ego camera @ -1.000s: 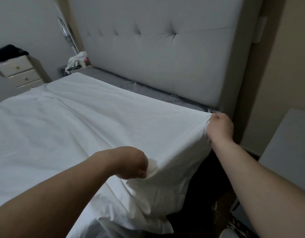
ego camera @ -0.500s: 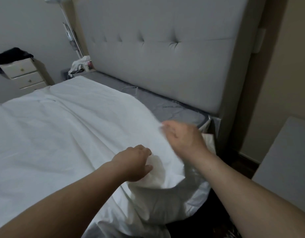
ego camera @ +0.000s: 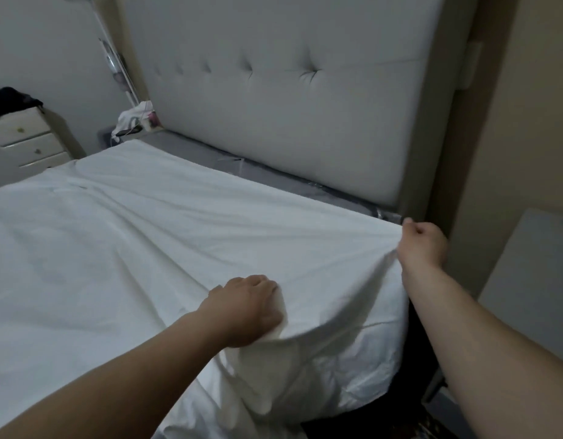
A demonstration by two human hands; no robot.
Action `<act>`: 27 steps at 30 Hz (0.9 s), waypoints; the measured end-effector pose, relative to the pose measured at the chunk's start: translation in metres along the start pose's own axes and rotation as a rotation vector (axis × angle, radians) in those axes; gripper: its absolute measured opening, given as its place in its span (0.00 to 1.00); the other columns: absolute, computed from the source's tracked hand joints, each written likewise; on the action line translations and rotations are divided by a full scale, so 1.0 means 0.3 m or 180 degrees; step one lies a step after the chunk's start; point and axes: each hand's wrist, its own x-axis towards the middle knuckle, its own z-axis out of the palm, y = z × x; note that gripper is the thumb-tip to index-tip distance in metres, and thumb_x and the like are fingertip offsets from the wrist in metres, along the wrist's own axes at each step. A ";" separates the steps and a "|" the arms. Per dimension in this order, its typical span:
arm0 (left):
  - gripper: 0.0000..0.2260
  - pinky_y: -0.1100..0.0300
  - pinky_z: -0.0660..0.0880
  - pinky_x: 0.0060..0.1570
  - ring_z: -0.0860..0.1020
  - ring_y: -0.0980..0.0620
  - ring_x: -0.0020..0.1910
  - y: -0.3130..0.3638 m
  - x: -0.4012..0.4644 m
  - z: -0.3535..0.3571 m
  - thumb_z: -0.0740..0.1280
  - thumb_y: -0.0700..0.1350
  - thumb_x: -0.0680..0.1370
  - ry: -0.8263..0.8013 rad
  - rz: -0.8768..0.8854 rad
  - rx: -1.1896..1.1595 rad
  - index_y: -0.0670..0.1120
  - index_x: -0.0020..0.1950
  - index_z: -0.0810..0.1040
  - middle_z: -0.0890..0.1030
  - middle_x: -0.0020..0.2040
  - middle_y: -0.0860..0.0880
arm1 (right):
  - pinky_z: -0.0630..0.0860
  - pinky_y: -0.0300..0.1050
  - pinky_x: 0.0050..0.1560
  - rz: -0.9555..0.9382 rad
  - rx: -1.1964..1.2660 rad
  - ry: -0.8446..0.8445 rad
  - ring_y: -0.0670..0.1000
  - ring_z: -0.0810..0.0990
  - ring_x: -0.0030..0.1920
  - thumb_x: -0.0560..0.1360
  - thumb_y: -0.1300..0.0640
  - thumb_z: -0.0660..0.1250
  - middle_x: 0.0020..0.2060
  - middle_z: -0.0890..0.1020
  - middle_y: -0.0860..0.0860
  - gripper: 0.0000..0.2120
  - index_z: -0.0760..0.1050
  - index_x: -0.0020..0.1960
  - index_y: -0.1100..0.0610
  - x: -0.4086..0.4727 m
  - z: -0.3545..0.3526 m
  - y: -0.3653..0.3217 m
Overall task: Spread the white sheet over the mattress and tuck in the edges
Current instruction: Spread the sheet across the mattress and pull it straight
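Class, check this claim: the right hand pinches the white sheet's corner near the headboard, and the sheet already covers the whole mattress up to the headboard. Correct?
Not quite. The head view shows a grey strip of mattress uncovered between the white sheet and the headboard. The right hand does pinch the corner.

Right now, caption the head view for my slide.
Both hands, left hand and right hand, grip the white sheet at the mattress corner.

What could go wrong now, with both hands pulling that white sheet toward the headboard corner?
The right hand grips only the corner of the white sheet; it could slip free and spring back. A strip of grey mattress beside the headboard is uncovered, so the sheet may fall short there. The left hand bunches loose cloth at the side, which might tuck in lumpy.
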 end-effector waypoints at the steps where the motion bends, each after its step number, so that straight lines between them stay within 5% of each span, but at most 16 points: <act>1: 0.21 0.45 0.72 0.65 0.72 0.47 0.66 0.001 0.016 0.003 0.59 0.63 0.78 0.0037 0.0042 0.0038 0.57 0.68 0.70 0.71 0.69 0.58 | 0.71 0.50 0.44 0.0108 -0.0090 0.0011 0.63 0.79 0.45 0.83 0.51 0.62 0.42 0.81 0.62 0.18 0.78 0.45 0.63 0.026 0.006 0.044; 4: 0.29 0.42 0.68 0.71 0.63 0.46 0.76 0.011 0.075 0.030 0.59 0.66 0.79 0.0087 0.0173 0.0196 0.59 0.78 0.59 0.61 0.79 0.56 | 0.77 0.52 0.49 0.0417 -0.0404 -0.0534 0.65 0.82 0.50 0.83 0.49 0.63 0.47 0.83 0.66 0.20 0.81 0.49 0.66 0.071 0.048 0.152; 7: 0.35 0.39 0.63 0.75 0.51 0.45 0.82 0.018 0.140 0.061 0.57 0.68 0.80 0.0136 0.0211 0.0415 0.61 0.82 0.46 0.47 0.84 0.54 | 0.80 0.49 0.50 0.0909 -0.0167 -0.1514 0.59 0.84 0.48 0.79 0.43 0.69 0.46 0.85 0.58 0.19 0.82 0.51 0.60 0.061 0.071 0.183; 10: 0.36 0.37 0.62 0.75 0.48 0.44 0.83 0.043 0.189 0.071 0.55 0.69 0.81 0.0224 0.0204 0.0487 0.62 0.82 0.40 0.42 0.84 0.55 | 0.75 0.45 0.44 0.0783 0.0413 -0.2143 0.55 0.83 0.41 0.81 0.53 0.70 0.40 0.87 0.55 0.10 0.80 0.44 0.58 0.081 0.077 0.149; 20: 0.31 0.43 0.60 0.75 0.57 0.50 0.80 0.115 0.262 0.038 0.57 0.64 0.82 0.0811 0.0414 0.0296 0.55 0.82 0.54 0.56 0.82 0.55 | 0.81 0.56 0.60 0.0708 0.0399 -0.0876 0.59 0.83 0.52 0.74 0.47 0.68 0.49 0.84 0.57 0.13 0.77 0.43 0.58 0.374 0.045 0.083; 23: 0.32 0.41 0.53 0.78 0.50 0.50 0.83 0.123 0.245 0.068 0.56 0.64 0.83 0.0763 0.0433 0.0404 0.57 0.83 0.49 0.49 0.84 0.55 | 0.75 0.50 0.55 0.0717 -0.0203 -0.0724 0.56 0.77 0.46 0.82 0.53 0.60 0.43 0.77 0.55 0.11 0.77 0.54 0.59 0.445 -0.006 0.077; 27: 0.36 0.41 0.51 0.80 0.45 0.49 0.83 0.102 0.220 0.115 0.59 0.63 0.81 0.0795 0.0458 0.0469 0.58 0.84 0.44 0.43 0.85 0.54 | 0.70 0.58 0.70 0.1000 -0.1048 -0.0365 0.66 0.73 0.68 0.77 0.38 0.59 0.68 0.73 0.64 0.35 0.70 0.74 0.62 0.481 -0.027 0.158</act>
